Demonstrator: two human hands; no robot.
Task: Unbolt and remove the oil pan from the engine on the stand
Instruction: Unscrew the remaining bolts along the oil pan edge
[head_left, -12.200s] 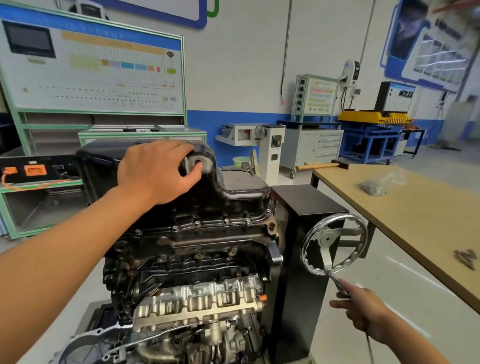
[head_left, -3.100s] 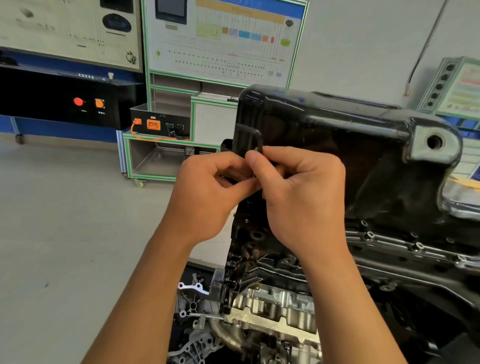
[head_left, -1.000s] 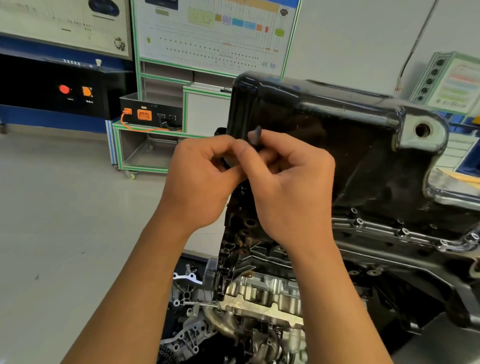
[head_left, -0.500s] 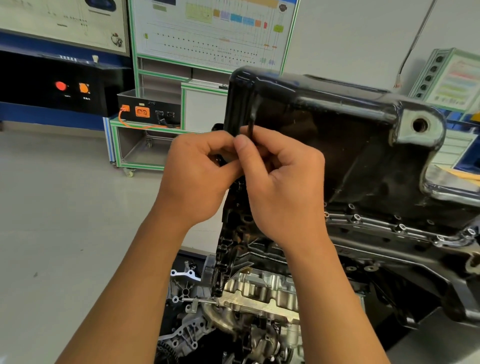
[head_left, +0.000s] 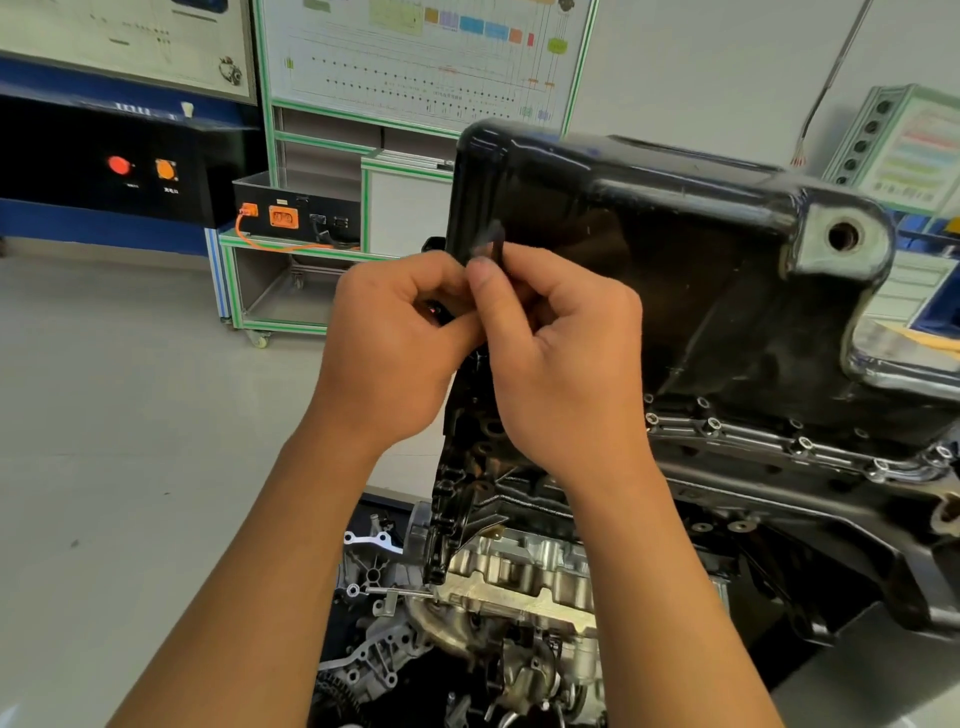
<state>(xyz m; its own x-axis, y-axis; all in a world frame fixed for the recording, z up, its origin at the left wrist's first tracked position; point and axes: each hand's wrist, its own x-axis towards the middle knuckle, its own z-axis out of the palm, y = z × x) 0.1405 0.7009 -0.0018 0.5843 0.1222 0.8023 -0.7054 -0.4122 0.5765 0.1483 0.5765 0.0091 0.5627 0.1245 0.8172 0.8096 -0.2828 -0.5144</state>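
Note:
The glossy black oil pan (head_left: 649, 249) sits on top of the inverted engine (head_left: 519, 587), with a drain hole boss at its right end. A row of bolts (head_left: 753, 431) shows along its near flange. At the pan's left end my two hands work close together. My right hand (head_left: 561, 364) pinches a small dark L-shaped key (head_left: 493, 241) that sticks up above its thumb. My left hand (head_left: 395, 348) is curled beside it, fingertips at the same spot; what it holds is hidden.
A green-framed training board and cart (head_left: 301, 260) with an orange-socket box stand behind on the left. A black console (head_left: 119, 166) with a red and an orange button is at far left. Grey floor lies to the left of the engine.
The key's upright end has shifted slightly between the last frames while both hands stay at the pan's left end. The view has drifted a little.

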